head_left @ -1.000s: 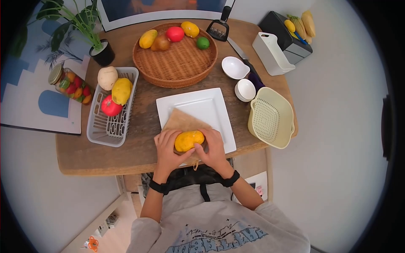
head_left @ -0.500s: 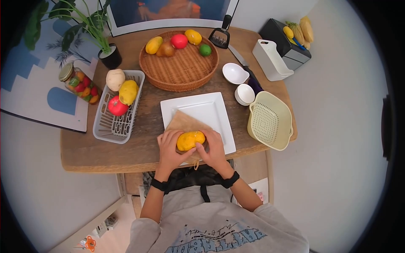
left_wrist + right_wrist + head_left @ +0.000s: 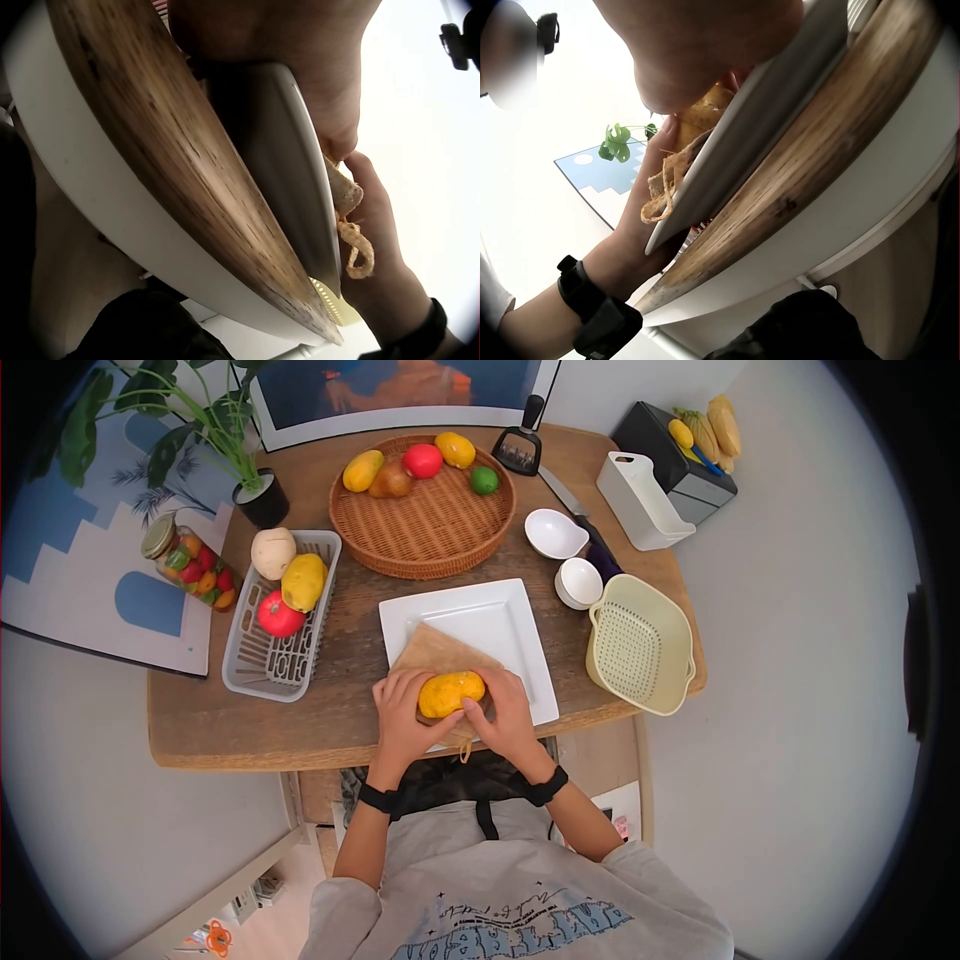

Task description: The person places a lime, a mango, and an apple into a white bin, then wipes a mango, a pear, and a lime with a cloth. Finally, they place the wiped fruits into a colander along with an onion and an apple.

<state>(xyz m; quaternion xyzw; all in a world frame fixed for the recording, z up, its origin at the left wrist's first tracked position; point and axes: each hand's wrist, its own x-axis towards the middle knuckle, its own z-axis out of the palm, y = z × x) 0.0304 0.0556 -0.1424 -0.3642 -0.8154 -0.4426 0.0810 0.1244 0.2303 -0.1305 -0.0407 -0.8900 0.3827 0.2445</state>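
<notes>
Both hands hold a yellow, oblong, mango-like fruit (image 3: 451,694) near the table's front edge. The left hand (image 3: 400,712) curls round its left end, and the right hand (image 3: 508,718) grips the right end, thumbs on the near side. Beneath it lies a tan cloth (image 3: 440,645) with a small hanging loop (image 3: 358,251), spread over a white square plate (image 3: 515,620). In the right wrist view the fruit (image 3: 705,112) shows between the hands, just above the cloth. The left wrist view is mostly filled by the plate's underside (image 3: 277,157) and the table edge (image 3: 165,142).
On the left are a grey basket (image 3: 236,660) with produce and a jar (image 3: 190,565). A wicker tray (image 3: 425,530) with fruit stands behind the plate. To the right are two white bowls (image 3: 556,532), a knife (image 3: 562,490), a white bin (image 3: 640,500) and a pale yellow colander (image 3: 640,645).
The head view has shifted slightly, so the table things sit a little lower and further right on the left side. Both hands keep the same hold on the yellow fruit.
</notes>
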